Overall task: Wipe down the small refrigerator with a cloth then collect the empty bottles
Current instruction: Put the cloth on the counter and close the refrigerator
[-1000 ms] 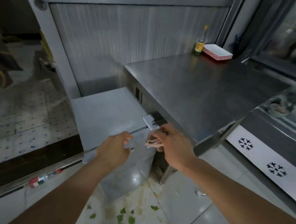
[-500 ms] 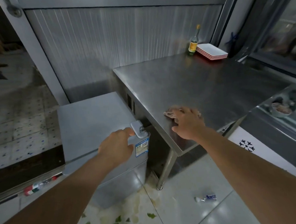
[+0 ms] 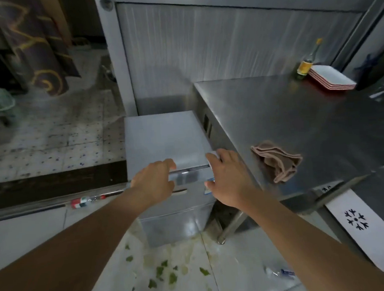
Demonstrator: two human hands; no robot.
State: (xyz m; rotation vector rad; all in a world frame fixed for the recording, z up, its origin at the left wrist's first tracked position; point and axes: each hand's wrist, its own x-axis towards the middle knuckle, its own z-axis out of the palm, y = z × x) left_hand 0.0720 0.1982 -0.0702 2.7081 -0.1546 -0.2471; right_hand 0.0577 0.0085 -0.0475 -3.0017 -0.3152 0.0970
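Left hand (image 3: pixel 154 183) fingers (image 3: pixel 168 165) curled over top front edge of small refrigerator (image 3: pixel 164 142); right hand (image 3: pixel 227 177) fingers clamped on its right corner. Cloth (image 3: pixel 278 160) lies crumpled on tabletop (image 3: pixel 307 117), just beside. Best keep grip even, pull squarely. Both forearms extended, wrists low. Bottles (image 3: pixel 87 201) on floor.

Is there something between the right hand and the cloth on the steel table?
Nothing visible. The right hand rests on the refrigerator corner; the cloth lies apart on the bare table, with open surface between.
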